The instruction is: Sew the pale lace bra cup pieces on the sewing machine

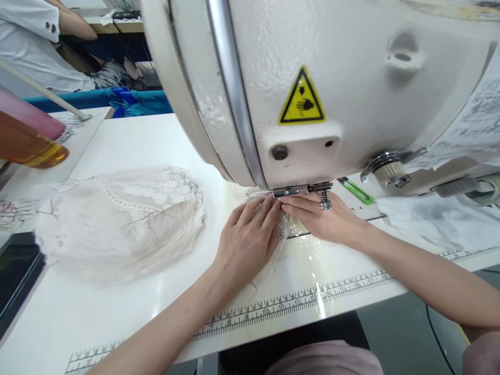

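Observation:
A piece of white lace fabric (283,227) lies on the bed of the sewing machine (250,94), its far part under the machine head. My left hand (250,229) rests flat on this lace, fingers stretched out toward the presser foot area. From the right, my right hand (326,216) reaches in with its fingers pressed together at the lace's edge, close to my left fingertips. Metal parts of the machine partly cover the right fingertips, and the needle is hidden. A loose thread hangs near the left wrist.
A pile of white lace pieces (121,224) lies at left, beside a dark flat object (19,276). A green cutter (357,190) and white cloth (441,221) are at right. A printed ruler (289,303) runs along the front edge. Another person's sleeve (31,21) shows at upper left.

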Tool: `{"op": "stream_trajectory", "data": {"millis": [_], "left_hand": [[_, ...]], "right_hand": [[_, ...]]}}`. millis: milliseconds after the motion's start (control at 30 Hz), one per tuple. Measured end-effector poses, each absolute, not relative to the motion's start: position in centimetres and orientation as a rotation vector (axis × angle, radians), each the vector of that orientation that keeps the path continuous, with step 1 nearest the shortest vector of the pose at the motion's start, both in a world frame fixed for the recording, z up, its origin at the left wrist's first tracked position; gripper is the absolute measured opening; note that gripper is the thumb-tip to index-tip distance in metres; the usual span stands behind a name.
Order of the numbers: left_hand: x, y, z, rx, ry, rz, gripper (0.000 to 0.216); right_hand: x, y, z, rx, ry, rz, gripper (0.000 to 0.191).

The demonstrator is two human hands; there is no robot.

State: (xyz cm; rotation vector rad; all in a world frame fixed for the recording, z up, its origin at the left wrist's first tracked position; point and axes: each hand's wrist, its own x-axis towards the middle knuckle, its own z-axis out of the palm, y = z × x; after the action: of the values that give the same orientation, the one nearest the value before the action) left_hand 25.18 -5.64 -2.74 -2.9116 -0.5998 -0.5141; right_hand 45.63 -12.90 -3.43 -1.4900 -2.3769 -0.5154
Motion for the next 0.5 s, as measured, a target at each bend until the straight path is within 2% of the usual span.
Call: {"op": "stream_trajectory", "data": {"millis": [167,367,500], "left_hand": [[25.2,-5.7,-2.4,-2.925,-0.57,-0.531,0.043],[22.7,-6.0,0.7,-2.932,-0.411,-0.493,0.033],[18.9,-6.6,0.9,-2.963,-0.012,-0.464,0.057]], "right_hand": [[45.6,-12.6,-3.5,-1.429,-2.337,-0.446,0.031],[45.3,-12.8,-2.8,-1.415,-2.313,-0.303,0.036],[45.4,-13.0,-2.8,-1.35,-2.27,-0.203,0.036]]}}
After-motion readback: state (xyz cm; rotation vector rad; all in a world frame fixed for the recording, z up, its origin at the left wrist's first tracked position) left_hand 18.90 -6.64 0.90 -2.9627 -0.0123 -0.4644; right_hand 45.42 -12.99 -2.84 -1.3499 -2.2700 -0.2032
